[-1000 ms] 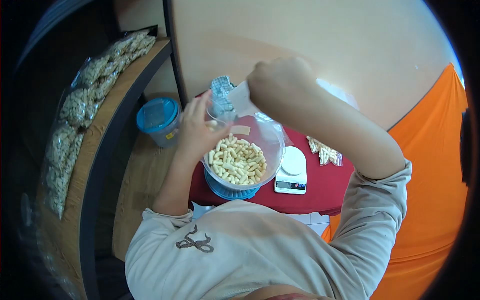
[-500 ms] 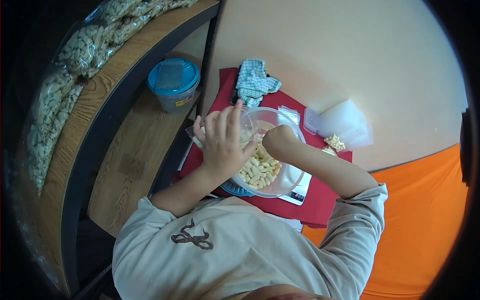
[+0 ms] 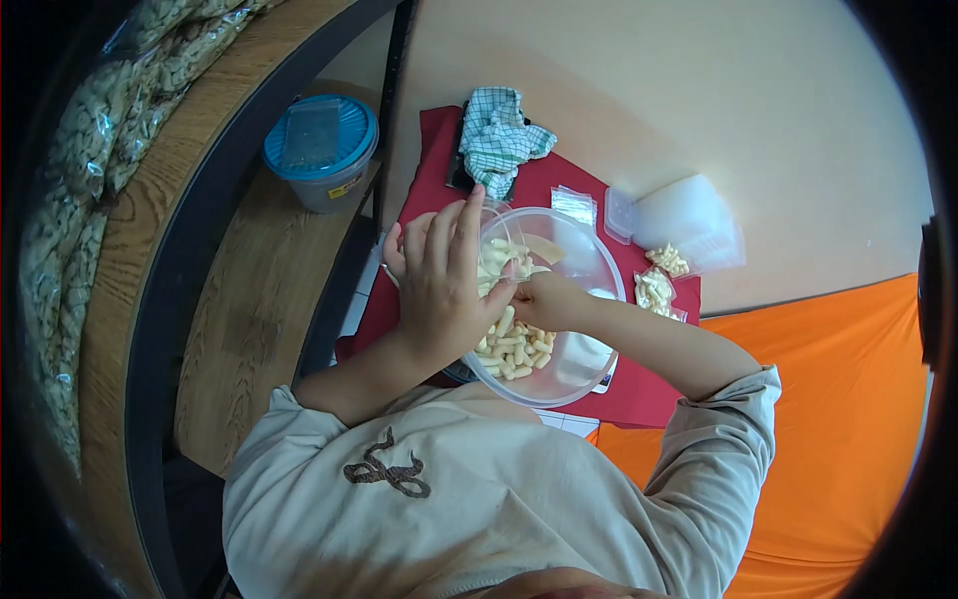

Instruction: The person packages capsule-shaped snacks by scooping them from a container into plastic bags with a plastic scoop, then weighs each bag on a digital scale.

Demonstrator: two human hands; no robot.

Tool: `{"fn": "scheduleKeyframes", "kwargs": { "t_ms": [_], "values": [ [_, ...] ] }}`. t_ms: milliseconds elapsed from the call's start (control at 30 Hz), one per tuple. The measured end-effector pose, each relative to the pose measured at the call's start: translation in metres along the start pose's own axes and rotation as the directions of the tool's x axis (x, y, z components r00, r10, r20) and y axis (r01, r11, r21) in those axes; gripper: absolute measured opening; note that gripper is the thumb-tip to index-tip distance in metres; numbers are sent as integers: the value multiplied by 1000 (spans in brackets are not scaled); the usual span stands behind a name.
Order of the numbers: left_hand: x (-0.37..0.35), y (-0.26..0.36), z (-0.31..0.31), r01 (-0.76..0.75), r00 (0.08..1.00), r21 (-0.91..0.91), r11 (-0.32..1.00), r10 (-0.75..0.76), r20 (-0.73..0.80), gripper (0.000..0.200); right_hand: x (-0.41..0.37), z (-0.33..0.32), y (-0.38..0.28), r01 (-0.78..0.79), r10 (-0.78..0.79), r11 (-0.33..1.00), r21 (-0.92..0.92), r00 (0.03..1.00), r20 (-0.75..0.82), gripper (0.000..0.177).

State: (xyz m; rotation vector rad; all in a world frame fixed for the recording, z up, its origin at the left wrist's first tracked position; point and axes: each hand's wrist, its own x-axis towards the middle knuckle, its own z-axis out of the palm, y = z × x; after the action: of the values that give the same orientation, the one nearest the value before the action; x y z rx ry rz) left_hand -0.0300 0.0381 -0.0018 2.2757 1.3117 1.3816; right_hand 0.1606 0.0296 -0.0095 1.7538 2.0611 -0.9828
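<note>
I see L hand [image 3: 444,285] fingers spread over bowl [image 3: 589,245] rim, prob. steadying it. R hand [image 3: 547,299] curled shut down among snacks [image 3: 514,344]. Bowl sits on red cloth [image 3: 544,188].

Left hand [image 3: 444,290] is held with fingers extended, grip hidden, right hand [image 3: 547,299] is curled shut just beside it, elbows bent.

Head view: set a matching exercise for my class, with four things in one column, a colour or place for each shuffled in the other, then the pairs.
1 checked cloth
2 tub
3 clear bowl
4 snack bags

A blue lid
B on the upper wooden shelf
C green and white
D holds pale snack pieces

Pairs: 1-C, 2-A, 3-D, 4-B
</note>
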Motion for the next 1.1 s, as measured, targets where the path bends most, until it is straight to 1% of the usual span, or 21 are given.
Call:
{"fn": "scheduleKeyframes", "kwargs": {
  "t_ms": [33, 67, 133, 167, 233, 333, 433, 500, 567, 633, 667, 733, 767, 833, 867, 900, 933, 967, 1000, 1067, 1100],
  "values": [
    [0, 0, 0, -4, 1000, -5, 1000, 4, 2, 79, -3, -5, -1, -8, 6, 995, 101, 1000, 26, 28],
    [0, 0, -1, -14, 1000, -9, 1000, 14, 8, 79, -5, -8, 0, -13, 11, 995, 102, 1000, 23, 28],
    [-1, 0, -1, -29, 999, -16, 999, 30, 12, 79, -9, -12, 3, -30, 13, 971, 239, 997, 71, 28],
    [-1, 0, 0, -41, 999, -25, 999, 41, -11, 79, -11, -14, 7, -31, 15, 970, 240, 998, 65, 28],
    [0, 0, -1, -62, 997, -35, 997, 61, -37, 79, -15, -18, 17, 66, -76, 943, 325, 997, 18, 27],
    [6, -1, -5, -82, 996, -19, 996, 81, -32, 80, -25, -29, 28, 71, -73, 915, 398, 997, -9, 25],
    [13, -3, -12, -106, 993, -7, 994, 106, -53, 80, -48, -50, 24, 50, -19, 917, 395, 996, -82, 26],
    [20, -2, -19, -107, 994, -57, 993, 107, -15, 80, -66, -65, 16, 23, 21, 899, 437, 995, -96, 27],
    [27, 0, -27, -162, 987, -20, 987, 162, -12, 82, -79, -76, 22, -27, 85, 924, 381, 987, -136, 27],
    [31, 5, -35, -172, 979, -33, 984, 175, 101, 83, -88, -86, 32, 41, 28, 922, 384, 985, -171, 27],
    [34, 8, -37, -181, 979, -25, 983, 183, 96, 83, -95, -93, 31, 42, 47, 916, 400, 977, -209, 27],
    [38, 13, -40, -205, 958, -73, 976, 215, 191, 84, -112, -107, 17, 68, 59, 891, 449, 963, -264, 24],
    [40, 18, -42, -216, 956, -66, 974, 225, 188, 84, -116, -112, 12, 79, 54, 890, 449, 960, -275, 24],
    [43, 31, -44, -196, 928, -103, 975, 219, 302, 81, -122, -120, 5, 102, 47, 887, 450, 950, -308, 24],
    [43, 37, -43, -212, 925, -99, 972, 233, 301, 81, -124, -124, -1, 117, 10, 933, 339, 937, -348, 27],
    [43, 43, -39, -214, 922, -155, 964, 252, 294, 79, -125, -127, -10, 125, 9, 931, 343, 931, -365, 27],
    [43, 47, -36, -217, 918, -212, 953, 273, 287, 77, -126, -129, -20, 62, 20, 974, 217, 934, -356, 29],
    [44, 51, -34, -237, 912, -209, 949, 292, 288, 77, -127, -131, -30, -5, 36, 996, 88, 936, -349, 31],
    [45, 54, -31, -229, 905, -215, 949, 289, 313, 75, -129, -132, -40, -2, 38, 995, 98, 929, -368, 31],
    [46, 61, -24, -239, 888, -219, 946, 304, 344, 72, -131, -133, -59, -105, 18, 967, -233, 938, -346, 30],
    [46, 64, -20, -229, 901, -222, 948, 293, 319, 70, -129, -132, -61, -107, 21, 970, -217, 932, -362, 30]
  ]
}}
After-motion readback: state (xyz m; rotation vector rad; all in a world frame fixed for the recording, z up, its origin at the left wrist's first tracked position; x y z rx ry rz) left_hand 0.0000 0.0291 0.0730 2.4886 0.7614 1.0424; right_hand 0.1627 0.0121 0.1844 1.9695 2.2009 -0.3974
